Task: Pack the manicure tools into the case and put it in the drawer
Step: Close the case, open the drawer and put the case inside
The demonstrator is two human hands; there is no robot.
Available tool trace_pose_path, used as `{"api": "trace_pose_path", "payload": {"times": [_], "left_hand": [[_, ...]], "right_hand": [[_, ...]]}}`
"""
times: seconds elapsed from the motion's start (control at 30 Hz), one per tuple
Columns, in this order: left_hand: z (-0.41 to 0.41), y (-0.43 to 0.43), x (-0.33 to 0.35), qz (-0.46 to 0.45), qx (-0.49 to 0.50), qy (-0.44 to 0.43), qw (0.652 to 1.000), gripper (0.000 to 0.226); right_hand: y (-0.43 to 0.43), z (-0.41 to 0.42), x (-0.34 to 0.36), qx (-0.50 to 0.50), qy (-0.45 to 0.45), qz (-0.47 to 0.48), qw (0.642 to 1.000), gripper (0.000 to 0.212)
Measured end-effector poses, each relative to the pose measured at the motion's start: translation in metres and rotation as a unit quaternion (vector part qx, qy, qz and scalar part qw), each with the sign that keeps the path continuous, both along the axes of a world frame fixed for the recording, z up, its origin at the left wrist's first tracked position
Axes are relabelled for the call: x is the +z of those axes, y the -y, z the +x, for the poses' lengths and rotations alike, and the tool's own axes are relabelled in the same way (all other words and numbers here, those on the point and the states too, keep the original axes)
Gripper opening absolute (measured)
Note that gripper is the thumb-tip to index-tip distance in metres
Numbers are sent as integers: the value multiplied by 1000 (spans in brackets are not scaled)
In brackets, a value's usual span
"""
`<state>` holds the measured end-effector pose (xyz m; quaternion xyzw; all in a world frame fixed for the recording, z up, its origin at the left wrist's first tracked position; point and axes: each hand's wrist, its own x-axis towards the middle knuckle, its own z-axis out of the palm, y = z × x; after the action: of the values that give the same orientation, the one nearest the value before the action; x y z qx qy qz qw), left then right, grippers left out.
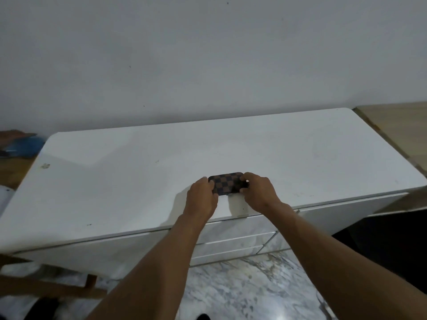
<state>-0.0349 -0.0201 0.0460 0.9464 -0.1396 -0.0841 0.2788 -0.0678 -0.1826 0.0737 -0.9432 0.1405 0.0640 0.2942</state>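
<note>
Hands meet over a small flat case (227, 183) covered in brown-and-black checkered material, with rounded corners, lying closed near the front edge of a white glossy rectangular tabletop (138, 176). The left hand (203, 197) grips the case's left end, its fingers curled over the top and its thumb at the near side. The right hand (260, 191) clasps the right end the same way, its fingertips (242, 179) pressing on the checkered top. Both hands are closed around the case, which sits between them, and whether it rests fully on the tabletop or is lifted slightly cannot be told. Both bare forearms reach in from the near edge of the scene.

Below the tabletop's front edge, just under the hands, a stack of white drawer fronts (233, 241) with faint marbling is shut. A grey-veined marble floor (242, 289) spreads out at the near side. A plain pale wall (208, 61) rises behind the tabletop. At the far left, a blurred blue object (25, 146) lies beside something brown on a wooden surface. A light wooden surface (397, 121) adjoins the tabletop at the far right. A brown wooden frame (46, 285) shows at the near left, low down.
</note>
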Motion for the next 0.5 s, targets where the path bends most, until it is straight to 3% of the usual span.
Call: {"api": "trace_pose_path", "payload": {"times": [0.1,0.2,0.27,0.4,0.5], "left_hand": [[-28,-9,2,-40,26,24,999,50],[-64,-23,-9,-59,17,131,990,41],[-85,-30,-24,-59,8,155,986,39],[-115,-32,-41,-37,4,113,993,39],[-125,-30,-47,-9,8,85,996,41]], "right_hand": [[8,-15,3,51,0,34,998,53],[12,-43,-6,75,34,4,997,51],[14,-65,-16,93,67,-7,993,46],[13,-99,-36,124,113,-22,986,40],[9,-112,-51,136,65,-49,987,42]]}}
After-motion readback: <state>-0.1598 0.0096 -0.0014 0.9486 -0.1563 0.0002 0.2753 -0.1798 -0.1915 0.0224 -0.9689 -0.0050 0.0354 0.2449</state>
